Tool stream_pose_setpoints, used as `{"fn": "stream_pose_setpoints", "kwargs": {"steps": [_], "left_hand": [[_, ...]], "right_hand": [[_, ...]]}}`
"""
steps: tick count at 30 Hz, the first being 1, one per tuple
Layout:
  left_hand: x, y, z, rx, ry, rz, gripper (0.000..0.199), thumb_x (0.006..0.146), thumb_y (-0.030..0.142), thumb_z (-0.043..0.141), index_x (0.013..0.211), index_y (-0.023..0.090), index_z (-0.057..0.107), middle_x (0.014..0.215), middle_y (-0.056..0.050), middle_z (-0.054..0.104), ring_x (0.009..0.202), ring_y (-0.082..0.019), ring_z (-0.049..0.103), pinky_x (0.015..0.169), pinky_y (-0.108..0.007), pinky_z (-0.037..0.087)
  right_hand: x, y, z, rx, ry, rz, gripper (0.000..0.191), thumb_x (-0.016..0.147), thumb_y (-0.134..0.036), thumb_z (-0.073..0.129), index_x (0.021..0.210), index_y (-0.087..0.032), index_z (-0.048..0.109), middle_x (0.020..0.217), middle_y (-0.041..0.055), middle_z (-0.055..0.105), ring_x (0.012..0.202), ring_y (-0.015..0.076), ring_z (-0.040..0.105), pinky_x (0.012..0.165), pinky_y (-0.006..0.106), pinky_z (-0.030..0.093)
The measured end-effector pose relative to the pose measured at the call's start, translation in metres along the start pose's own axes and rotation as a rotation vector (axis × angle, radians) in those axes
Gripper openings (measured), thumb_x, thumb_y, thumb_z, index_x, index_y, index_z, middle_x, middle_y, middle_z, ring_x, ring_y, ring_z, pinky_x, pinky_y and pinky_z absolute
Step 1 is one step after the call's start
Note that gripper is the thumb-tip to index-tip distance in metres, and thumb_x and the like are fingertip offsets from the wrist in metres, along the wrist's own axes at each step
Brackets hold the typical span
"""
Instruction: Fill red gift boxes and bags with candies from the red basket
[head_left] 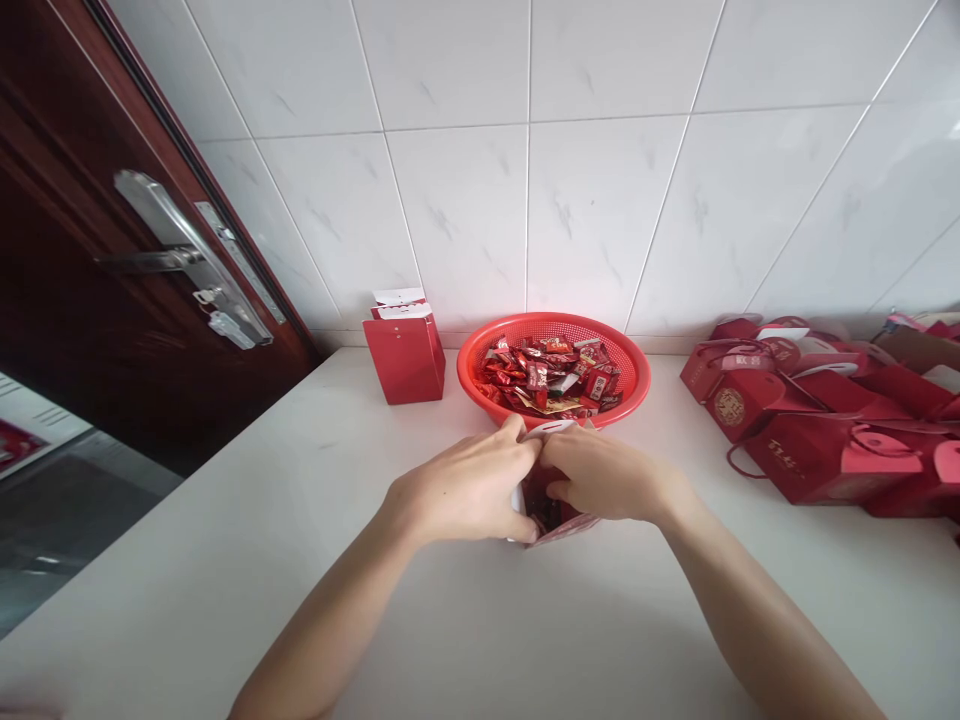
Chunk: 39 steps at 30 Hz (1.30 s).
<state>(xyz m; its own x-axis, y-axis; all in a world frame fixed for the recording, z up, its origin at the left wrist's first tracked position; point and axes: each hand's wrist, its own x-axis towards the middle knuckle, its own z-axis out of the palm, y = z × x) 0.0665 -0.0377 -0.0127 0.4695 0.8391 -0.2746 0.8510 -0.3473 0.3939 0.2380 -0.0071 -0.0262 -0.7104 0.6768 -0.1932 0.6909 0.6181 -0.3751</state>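
A small red candy box (559, 532) with a pale handle flap (551, 428) stands open on the white counter. My left hand (465, 487) grips its left side, with the thumb low on the near edge and the fingers at the far rim. From the right, my right hand (607, 470) is closed on the far flap and rim, its thumb over the opening. Dark red wrappers seem to show inside, partly hidden by my fingers. Just behind is a red plastic basket (637, 385) holding many wrapped candies (555, 375).
Left of the basket stands a red box (409, 360) with its top flaps up. Many folded red gift boxes (817, 460) with cord handles crowd the right side. White tiles (457, 210) back the counter (300, 540); a dark wooden door (67, 220) with keys is at left.
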Motion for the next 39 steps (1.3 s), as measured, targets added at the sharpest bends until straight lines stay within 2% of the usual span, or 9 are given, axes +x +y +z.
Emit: {"fn": "stream_pose_setpoints", "kwargs": {"steps": [4,9,14,19,22,30,34,37,39], "left_hand": [[0.001,-0.002,0.000,0.012,0.006,-0.006,0.069,0.068,0.040,0.073,0.134,0.032,0.055,0.116,-0.005,0.055,0.089,-0.024,0.065,0.073,-0.031,0.051],[0.000,-0.002,0.000,-0.006,0.012,0.017,0.072,0.069,0.040,0.073,0.137,0.034,0.053,0.117,-0.005,0.054,0.087,-0.023,0.066,0.072,-0.030,0.051],[0.000,-0.001,-0.001,-0.011,0.010,0.018,0.070,0.069,0.041,0.072,0.136,0.033,0.053,0.115,-0.005,0.054,0.091,-0.024,0.065,0.073,-0.030,0.051],[0.001,0.000,-0.002,-0.018,-0.011,0.002,0.057,0.068,0.040,0.072,0.123,0.029,0.062,0.117,-0.005,0.054,0.093,-0.023,0.065,0.076,-0.031,0.051],[0.000,0.000,-0.001,-0.010,-0.027,-0.003,0.050,0.069,0.039,0.071,0.117,0.026,0.065,0.116,-0.005,0.054,0.091,-0.023,0.065,0.076,-0.031,0.051],[0.004,-0.004,-0.003,-0.021,-0.017,-0.003,0.061,0.070,0.036,0.069,0.130,0.032,0.059,0.115,-0.004,0.055,0.088,-0.021,0.065,0.071,-0.029,0.051],[0.007,-0.006,-0.004,-0.024,-0.013,-0.014,0.062,0.071,0.035,0.069,0.132,0.035,0.058,0.114,-0.004,0.058,0.095,-0.024,0.064,0.073,-0.029,0.051],[0.010,-0.008,-0.004,0.006,-0.013,-0.024,0.065,0.072,0.039,0.069,0.136,0.036,0.056,0.109,-0.005,0.059,0.094,-0.026,0.063,0.070,-0.030,0.050],[0.013,-0.009,-0.005,0.011,-0.016,-0.022,0.062,0.071,0.042,0.070,0.132,0.034,0.060,0.106,-0.005,0.058,0.093,-0.025,0.063,0.067,-0.029,0.049]], "right_hand": [[-0.004,-0.001,-0.002,0.006,-0.017,-0.017,0.023,0.078,-0.002,0.051,0.080,-0.017,0.068,0.089,0.0022,0.071,0.073,0.0136,0.058,0.059,0.023,0.034],[-0.006,-0.002,-0.003,-0.068,-0.016,0.048,0.026,0.082,-0.003,0.046,0.072,-0.017,0.066,0.069,0.0004,0.062,0.056,0.0115,0.046,0.052,0.025,0.028],[0.002,-0.001,0.005,-0.106,-0.010,0.092,0.023,0.080,-0.007,0.049,0.071,-0.017,0.067,0.061,0.0001,0.056,0.055,0.0126,0.045,0.051,0.026,0.026],[0.008,0.003,0.005,-0.039,0.015,0.002,0.020,0.081,-0.008,0.051,0.073,-0.017,0.067,0.074,0.0023,0.065,0.062,0.0125,0.051,0.055,0.024,0.030],[0.005,0.003,0.002,-0.005,-0.031,-0.016,0.020,0.081,-0.006,0.051,0.075,-0.016,0.066,0.079,0.0020,0.067,0.063,0.0118,0.051,0.055,0.024,0.030],[0.002,0.003,-0.001,-0.035,-0.059,-0.024,0.022,0.088,-0.011,0.049,0.074,-0.016,0.065,0.076,0.0021,0.065,0.061,0.0123,0.048,0.053,0.025,0.029],[-0.009,0.010,-0.015,0.032,-0.029,-0.090,0.026,0.085,-0.012,0.051,0.096,-0.021,0.071,0.089,0.0014,0.069,0.068,0.0132,0.055,0.056,0.025,0.033],[-0.022,0.014,-0.026,0.089,0.002,-0.098,0.047,0.079,-0.009,0.054,0.120,-0.027,0.068,0.099,0.0007,0.071,0.078,0.0153,0.060,0.061,0.024,0.039],[-0.028,0.015,-0.030,0.115,-0.014,-0.094,0.056,0.077,-0.006,0.054,0.126,-0.030,0.067,0.104,0.0008,0.072,0.084,0.0164,0.063,0.064,0.024,0.042]]}}
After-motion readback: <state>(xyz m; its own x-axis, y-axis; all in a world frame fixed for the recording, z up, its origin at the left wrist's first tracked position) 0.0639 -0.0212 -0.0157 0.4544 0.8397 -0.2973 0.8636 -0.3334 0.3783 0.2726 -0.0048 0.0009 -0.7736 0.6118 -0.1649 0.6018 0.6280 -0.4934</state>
